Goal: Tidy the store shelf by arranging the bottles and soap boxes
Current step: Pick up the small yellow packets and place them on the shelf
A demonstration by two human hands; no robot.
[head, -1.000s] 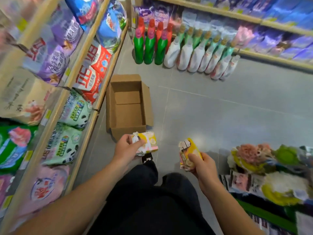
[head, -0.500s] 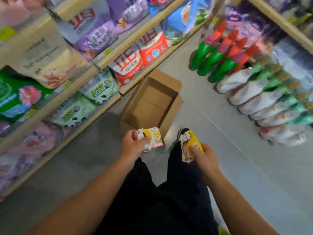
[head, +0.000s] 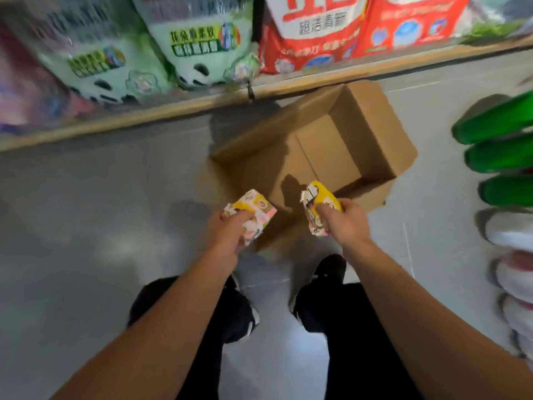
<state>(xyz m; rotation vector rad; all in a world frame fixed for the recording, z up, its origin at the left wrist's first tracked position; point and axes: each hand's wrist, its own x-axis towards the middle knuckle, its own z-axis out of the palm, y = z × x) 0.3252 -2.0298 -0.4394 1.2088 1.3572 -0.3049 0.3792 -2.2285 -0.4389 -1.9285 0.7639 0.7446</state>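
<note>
The left hand (head: 227,232) grips a small rectangular soap box (head: 253,213), its fingers curled over the near end so that the glossy yellow, white and pink printed card sticks out ahead of the knuckles. The right hand (head: 344,223) holds a second soap box (head: 317,207) of the same kind, thumb laid along the top face and fingers wrapped beneath; this one tilts up, showing a bright yellow panel and a white end with dark markings (the print is too smeared to read). The two boxes are apart from each other, both held in the air above the near edge of an open cardboard carton (head: 372,134).

The carton is plain brown corrugated board, with matte walls and its inner bottom flaps visible; it sits on a smooth grey tiled floor (head: 86,212) that throws back soft glare. Just beyond it runs the pale wooden lip of a low store shelf (head: 144,115) stacked with soft plastic bags: pale green ones with black panda-like marks (head: 196,41) and red-and-white ones (head: 317,30).

At the right edge lie rounded green bottles (head: 496,140), and below them what seem to be white bottles (head: 510,255), blurred. Dark trouser legs and black shoes (head: 326,281) stand on the floor below the forearms.
</note>
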